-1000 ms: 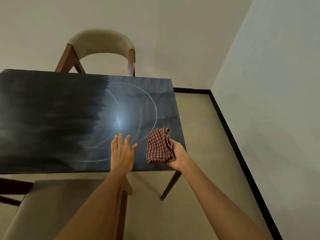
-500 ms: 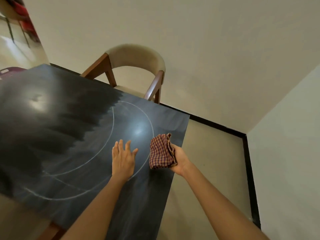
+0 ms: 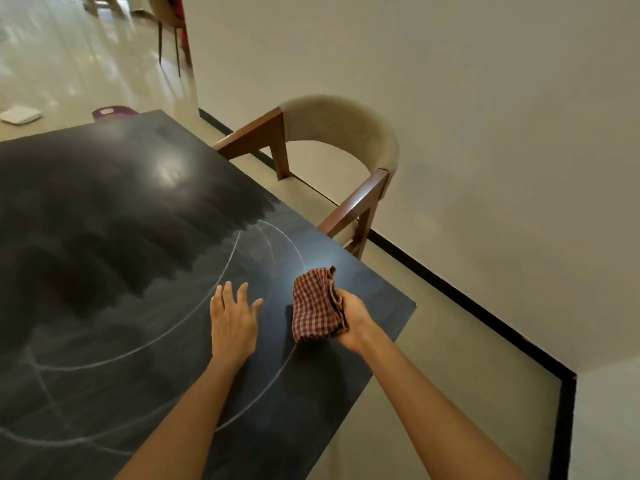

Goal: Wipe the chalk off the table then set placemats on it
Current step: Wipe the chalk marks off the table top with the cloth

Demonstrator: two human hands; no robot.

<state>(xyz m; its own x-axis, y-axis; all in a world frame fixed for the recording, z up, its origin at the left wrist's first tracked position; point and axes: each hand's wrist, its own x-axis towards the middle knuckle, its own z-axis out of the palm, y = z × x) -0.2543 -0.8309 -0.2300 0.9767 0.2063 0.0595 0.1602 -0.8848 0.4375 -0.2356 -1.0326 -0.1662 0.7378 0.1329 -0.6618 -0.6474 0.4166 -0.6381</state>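
The right hand (image 3: 349, 322) gripped a checked cloth (image 3: 317, 304) above the dark table (image 3: 104, 220); beside the cloth, the left hand (image 3: 233, 322) lay flat, fingers straight, among chalk lines (image 3: 221, 275). No writing could be read.

A chair (image 3: 341, 147) with a beige curved back and brown wooden arms is standing at the far side, near the cream wall (image 3: 450, 98). A purple item (image 3: 112, 111) and a white item (image 3: 20, 115) are lying on the glossy floor (image 3: 69, 64). Another chair (image 3: 173, 26) is standing further off, blurred.
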